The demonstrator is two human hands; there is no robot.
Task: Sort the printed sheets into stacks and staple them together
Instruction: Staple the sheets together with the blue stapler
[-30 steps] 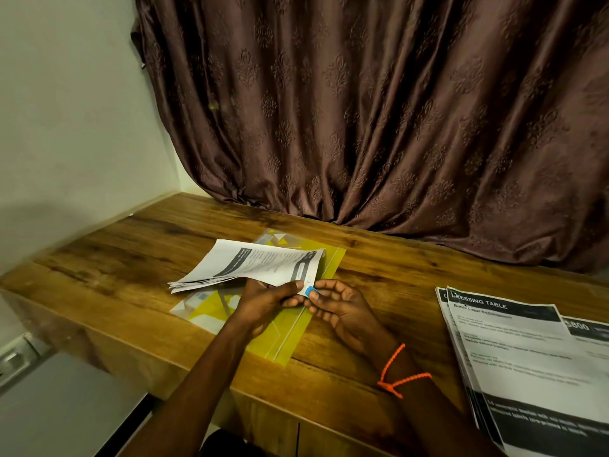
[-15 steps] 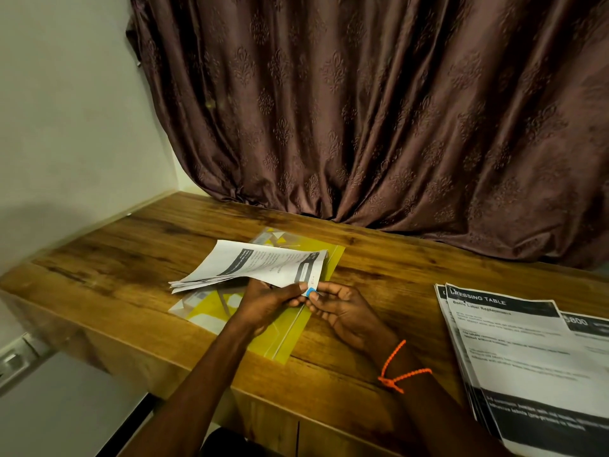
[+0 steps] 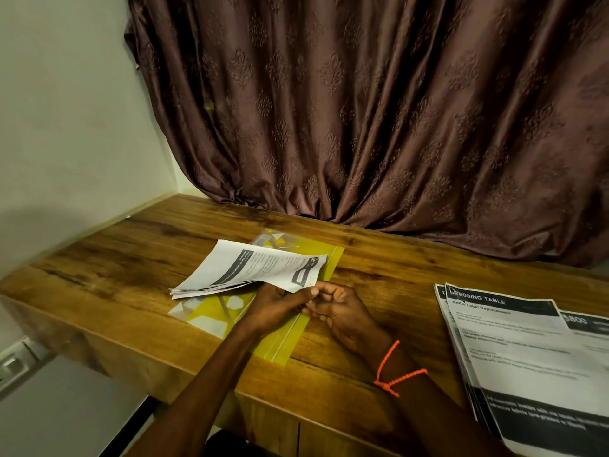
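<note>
Wall (image 3: pixel 66 110) seen at far left; a wall fitting (image 3: pixel 14 361), blurred, is showing low at the left edge. Wooden tabletop (image 3: pixel 131 258) is being viewed from above, running left to right under a brown patterned curtain (image 3: pixel 362 110).

Left of centre, a yellow plastic folder (image 3: pixel 214 316) is lying flat on the tabletop; a bundle of printed sheets (image 3: pixel 250 267) is being held raised above it, the far-left edges fanned and drooping toward the folder, the near-right corner lifted.

That corner is being pinched by the left hand (image 3: pixel 273 308), thumb on top, fingers curled beneath; grip clamped on the bundle. The right hand (image 3: pixel 342 313) is being held just beside it, touching it, fingers curled tight at the same corner; whether its grip is clamped on the paper or on some small item hidden inside cannot be told. An orange thread bracelet (image 3: pixel 392 371) is being worn on the right wrist.

At far right, a second stack of printed sheets (image 3: pixel 527 357) is lying flat on the tabletop, well apart from the hands; the top page is headed "DRESSING TABLE"; edges of lower pages are showing to its left and right.
</note>
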